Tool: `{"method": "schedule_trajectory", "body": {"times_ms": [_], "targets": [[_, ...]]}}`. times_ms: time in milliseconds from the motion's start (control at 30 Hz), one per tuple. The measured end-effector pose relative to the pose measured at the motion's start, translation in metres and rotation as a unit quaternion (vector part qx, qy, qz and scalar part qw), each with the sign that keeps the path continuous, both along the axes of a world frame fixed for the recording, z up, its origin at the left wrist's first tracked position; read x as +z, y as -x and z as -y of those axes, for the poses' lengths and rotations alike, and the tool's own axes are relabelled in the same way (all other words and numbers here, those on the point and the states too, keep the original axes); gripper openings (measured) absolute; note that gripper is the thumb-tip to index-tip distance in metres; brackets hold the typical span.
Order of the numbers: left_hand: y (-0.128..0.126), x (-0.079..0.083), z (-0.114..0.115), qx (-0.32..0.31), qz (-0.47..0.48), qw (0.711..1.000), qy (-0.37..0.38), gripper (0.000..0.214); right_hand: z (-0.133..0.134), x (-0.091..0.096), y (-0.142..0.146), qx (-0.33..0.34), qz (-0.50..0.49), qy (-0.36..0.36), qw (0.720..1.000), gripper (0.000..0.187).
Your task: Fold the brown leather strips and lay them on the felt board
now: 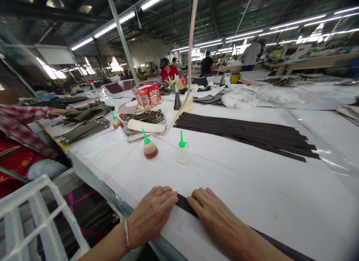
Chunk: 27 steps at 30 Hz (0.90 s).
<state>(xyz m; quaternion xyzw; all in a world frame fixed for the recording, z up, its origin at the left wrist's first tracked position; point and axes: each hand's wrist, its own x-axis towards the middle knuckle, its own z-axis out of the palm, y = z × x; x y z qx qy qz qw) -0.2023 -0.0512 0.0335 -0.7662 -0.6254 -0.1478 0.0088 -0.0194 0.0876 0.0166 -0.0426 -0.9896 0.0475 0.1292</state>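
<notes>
A dark strip [185, 204] runs along the front edge of the white table, passing under both hands and off toward the lower right. My left hand [154, 210], with a bracelet at the wrist, has its fingers curled over the strip's near end. Close beside it, my right hand [211, 212] bends its fingers onto the same strip. A short stretch of the strip shows between them. Ahead stand two squeeze bottles with green nozzles: one with reddish-brown liquid [150, 150] and a pale one [182, 152]. The fingertips of both hands are partly hidden.
A stack of dark brown strips [244, 133] lies across the table [252, 193]. Left of it are pale straps [146, 126], another glue bottle [117, 122] and a red patterned box [151, 95]. A co-worker's plaid sleeve [25, 117] reaches in left. A white plastic crate [42, 216] stands lower left.
</notes>
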Motion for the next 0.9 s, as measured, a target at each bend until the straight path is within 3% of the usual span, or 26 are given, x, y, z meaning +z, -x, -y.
{"method": "schedule_trajectory", "body": {"times_ms": [500,900], "targets": [[-0.007,0.003,-0.011,-0.004,-0.019,0.998,0.052,0.043,-0.006,0.01,-0.022,0.024,0.011,-0.028,0.999,0.014],[-0.013,0.003,-0.013,-0.005,-0.083,0.996,0.032,0.057,-0.01,0.011,-0.048,0.021,0.021,-0.021,0.999,0.022]]}}
